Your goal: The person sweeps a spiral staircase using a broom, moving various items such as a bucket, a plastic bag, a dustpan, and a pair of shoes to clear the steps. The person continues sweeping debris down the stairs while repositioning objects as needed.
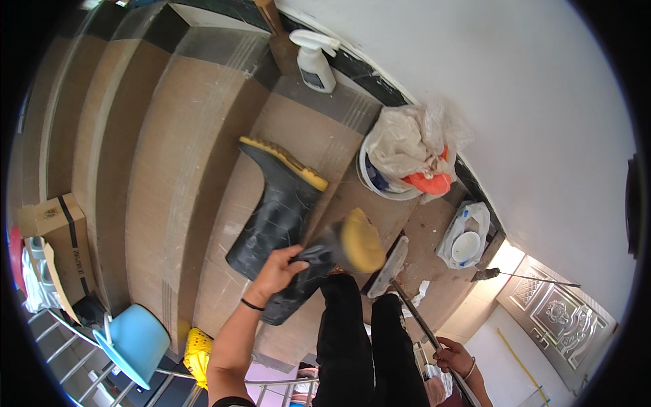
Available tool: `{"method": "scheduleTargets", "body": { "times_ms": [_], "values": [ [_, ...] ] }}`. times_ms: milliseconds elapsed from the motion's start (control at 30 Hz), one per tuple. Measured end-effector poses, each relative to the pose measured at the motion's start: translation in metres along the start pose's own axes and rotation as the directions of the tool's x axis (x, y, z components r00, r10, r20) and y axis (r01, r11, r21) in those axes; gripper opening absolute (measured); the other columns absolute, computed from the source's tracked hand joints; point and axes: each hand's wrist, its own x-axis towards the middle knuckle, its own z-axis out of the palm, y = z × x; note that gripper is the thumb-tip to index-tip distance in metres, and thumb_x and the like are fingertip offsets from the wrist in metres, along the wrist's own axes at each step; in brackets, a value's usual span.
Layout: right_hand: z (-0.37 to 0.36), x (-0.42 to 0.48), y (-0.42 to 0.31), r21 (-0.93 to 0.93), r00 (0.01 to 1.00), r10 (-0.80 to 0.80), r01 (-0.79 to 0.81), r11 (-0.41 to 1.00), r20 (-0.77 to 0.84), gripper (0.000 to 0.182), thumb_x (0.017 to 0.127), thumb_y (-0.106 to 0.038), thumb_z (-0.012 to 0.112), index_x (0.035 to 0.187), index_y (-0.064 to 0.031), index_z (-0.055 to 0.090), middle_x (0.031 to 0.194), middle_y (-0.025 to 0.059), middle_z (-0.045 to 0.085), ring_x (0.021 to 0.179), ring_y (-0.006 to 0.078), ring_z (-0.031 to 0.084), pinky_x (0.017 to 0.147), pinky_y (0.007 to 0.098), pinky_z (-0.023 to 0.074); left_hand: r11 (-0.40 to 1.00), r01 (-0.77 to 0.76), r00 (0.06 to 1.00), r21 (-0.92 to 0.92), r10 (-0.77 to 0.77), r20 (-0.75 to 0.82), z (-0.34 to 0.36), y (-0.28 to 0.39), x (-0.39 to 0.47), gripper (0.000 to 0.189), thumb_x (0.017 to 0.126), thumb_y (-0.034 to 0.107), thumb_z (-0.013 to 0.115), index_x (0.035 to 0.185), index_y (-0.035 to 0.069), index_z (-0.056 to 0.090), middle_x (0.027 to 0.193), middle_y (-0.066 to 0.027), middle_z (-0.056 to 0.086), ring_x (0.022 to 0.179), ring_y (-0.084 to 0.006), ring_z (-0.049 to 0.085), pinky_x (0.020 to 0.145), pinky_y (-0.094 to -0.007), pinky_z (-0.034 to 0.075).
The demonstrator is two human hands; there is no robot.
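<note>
My left hand grips the shaft of a black rubber boot with a yellow sole; the boot's foot end is blurred. Beside it on the step lies another black rubber boot, on its side, its yellow sole towards the upper right. At the lower right, my right hand is closed around the metal pole of a broom or squeegee, whose pale head rests between the held boot and the stairs at the right.
A white spray bottle and a white bucket stuffed with plastic bags stand along the wall. A white bag holds a bowl. At lower left are a cardboard box, a blue bucket and a metal railing. Stair edges run throughout.
</note>
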Motion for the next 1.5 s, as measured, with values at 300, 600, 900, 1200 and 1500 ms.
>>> {"method": "scheduleTargets", "body": {
  "times_ms": [300,600,900,1200,1500],
  "values": [
    [0.019,0.007,-0.023,0.049,0.999,0.05,-0.051,0.998,0.004,0.048,0.09,-0.006,0.052,0.136,-0.003,0.038,0.08,0.011,0.059,0.051,0.0115,0.044,0.043,0.0273,0.0362,0.745,0.367,0.93,0.557,-0.284,-0.233,-0.124,-0.054,0.08,0.067,0.073,0.019,0.075,0.129,-0.004,0.046,0.127,-0.0207,0.053,0.121,-0.0338,0.049,0.1,-0.0355,0.039],
    [0.028,0.014,-0.023,0.036,0.996,0.05,-0.048,0.998,-0.072,0.051,0.088,-0.004,0.052,0.136,0.0005,0.037,0.074,0.0099,0.058,0.049,0.0129,0.046,0.043,0.0277,0.038,0.865,0.395,0.915,-0.31,-0.4,0.052,-0.127,-0.046,0.142,0.107,0.067,0.042,0.082,0.14,-0.01,0.023,0.137,-0.0236,0.04,0.129,-0.0308,0.038,0.107,-0.0345,0.032],
    [0.019,0.011,-0.011,0.017,0.998,0.014,-0.013,1.0,-0.061,0.053,0.089,-0.006,0.053,0.138,0.0025,0.034,0.074,0.009,0.057,0.052,0.0121,0.049,0.041,0.0268,0.0417,0.745,0.336,0.86,-0.576,-0.492,-0.135,-0.068,-0.053,0.14,0.097,0.064,0.023,0.087,0.134,-0.01,0.028,0.123,-0.0227,0.051,0.111,-0.0295,0.055,0.087,-0.0358,0.051],
    [-0.033,-0.014,0.024,-0.037,0.996,-0.091,0.09,0.995,-0.005,0.05,0.088,-0.011,0.058,0.134,-0.0005,0.042,0.074,0.0078,0.057,0.052,0.0106,0.05,0.041,0.0253,0.0414,0.684,-0.27,0.821,-0.678,-0.206,-0.533,-0.014,0.012,0.021,0.058,0.081,0.008,0.067,0.133,0.001,0.043,0.134,-0.0124,0.047,0.123,-0.027,0.045,0.106,-0.0429,0.037],
    [-0.1,-0.169,0.045,-0.326,0.954,-0.297,0.293,0.899,0.04,0.055,0.087,-0.009,0.054,0.137,0.0041,0.034,0.066,0.0065,0.052,0.047,0.011,0.048,0.042,0.0263,0.0415,0.442,-0.836,0.479,-0.324,0.301,-0.825,0.006,0.189,-0.15,0.064,0.082,0.025,0.07,0.137,0.008,0.043,0.142,-0.0079,0.042,0.13,-0.0271,0.038,0.112,-0.0425,0.027]
  ]
}}
